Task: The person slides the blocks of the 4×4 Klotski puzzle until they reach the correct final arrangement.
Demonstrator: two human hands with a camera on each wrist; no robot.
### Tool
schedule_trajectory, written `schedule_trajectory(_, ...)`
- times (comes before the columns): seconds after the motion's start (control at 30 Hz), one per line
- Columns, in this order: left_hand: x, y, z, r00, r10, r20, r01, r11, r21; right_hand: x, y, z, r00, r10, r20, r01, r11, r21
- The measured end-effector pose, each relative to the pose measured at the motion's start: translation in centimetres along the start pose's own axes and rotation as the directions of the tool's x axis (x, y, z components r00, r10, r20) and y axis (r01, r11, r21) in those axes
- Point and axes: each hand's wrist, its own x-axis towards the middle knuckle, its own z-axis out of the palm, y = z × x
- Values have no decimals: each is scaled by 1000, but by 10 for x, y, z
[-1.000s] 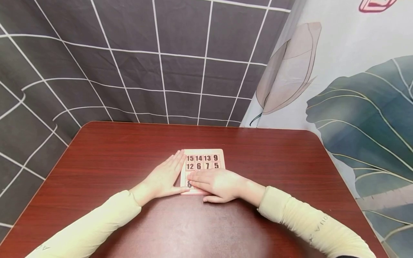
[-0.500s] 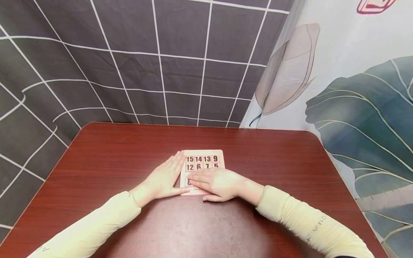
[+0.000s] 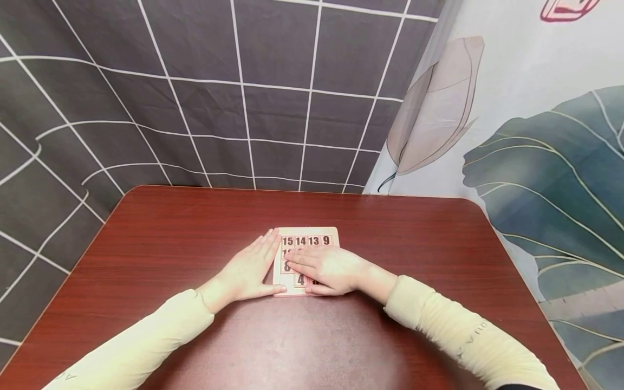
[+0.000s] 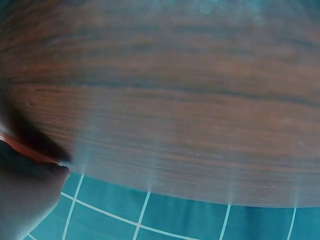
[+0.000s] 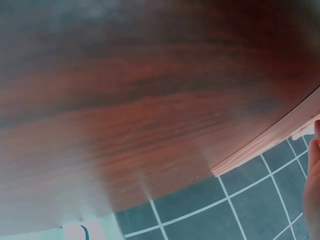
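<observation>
Step in hand looks like sliding a number tile. Left grip (image 3: pixel 246 271) best kept as a brace: fingers straight along the board's left side, thumb out to the near left corner, not curled round anything. Right grip (image 3: pixel 336 268) also extended, fingers laid flat across the tiles, holding nothing. Whether it is pressing, cannot tell.

Bare slot (image 3: pixel 288 279) at near left corner. By my reading, only two tiles border it: 8 (image 3: pixel 286 266) just beyond, 4 (image 3: pixel 300 280) just to its right. Either should want light fingertip pressure and a push straight along its column or row; a slanted push could jam it. Better with one finger down and the rest lifted off neighbouring tiles. Left thumb tip sits close by the slot, worth keeping clear.

Board (image 3: pixel 307 231) lies flat on the worktop (image 3: pixel 414 244), between the two grips: left one at its side, right one over its middle and right part. Right fingertips by 12 and 8, most of the second row hidden under them. Top row in plain sight: 15, 14, 13, 9
</observation>
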Motion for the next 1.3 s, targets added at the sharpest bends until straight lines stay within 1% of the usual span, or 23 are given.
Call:
schedule_trajectory(0.2, 0, 0, -1, 1000, -2, 7, 2, 1000, -3, -14, -6, -1, 997, -35, -70, 37, 999, 20)
schedule_trajectory(0.3, -1, 0, -1, 1000, -2, 7, 2, 1000, -3, -22, -10, -1, 995, -57, -81, 59, 998, 24)
schedule_trajectory(0.4, -1, 0, -1, 1000, -6, 8, 6, 1000, -3, -29, -13, -1, 992, -89, -85, 90, 996, 0)
schedule_trajectory(0.53, 0, 0, -1, 1000, -10, 9, 10, 1000, -8, -32, -15, -1, 989, -115, -92, 113, 993, -27)
schedule_trajectory(0.67, 0, -1, -1, 1000, -10, 13, 11, 1000, -8, -30, -15, 2, 988, -126, -93, 123, 992, -35)
schedule_trajectory(0.87, 0, -1, 0, 1000, -8, 13, 8, 1000, -2, -20, -15, 7, 989, -124, -74, 122, 992, -36)
schedule_trajectory(1.1, 0, 0, 2, 1000, 1, -12, 0, 1000, 3, -7, -20, 3, 994, -107, -24, 106, 993, -45)
schedule_trajectory(1.3, 0, 0, 1, 1000, 0, -8, 0, 1000, -1, -6, -20, -5, 995, -99, 6, 99, 994, -40)
